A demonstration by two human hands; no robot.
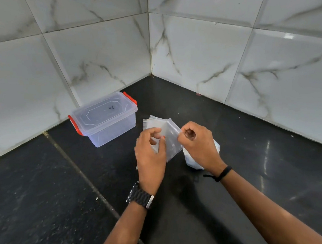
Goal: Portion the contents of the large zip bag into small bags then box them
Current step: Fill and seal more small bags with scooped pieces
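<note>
Head view: on the black stone countertop (45, 190), near the back corner where the marble-tiled walls (208, 49) meet, both hands work a stack of small clear bags (166, 128). The left hand (149, 158) grasps the stack, fingers curled round its left edge. The right hand (199, 142) pinches the top bag's right edge. Under the right hand lies the large zip bag (190, 160), holding something white. Toward the left wall stands a clear plastic box (105, 120), lid on, red clips at both ends, nothing seen inside.
</note>
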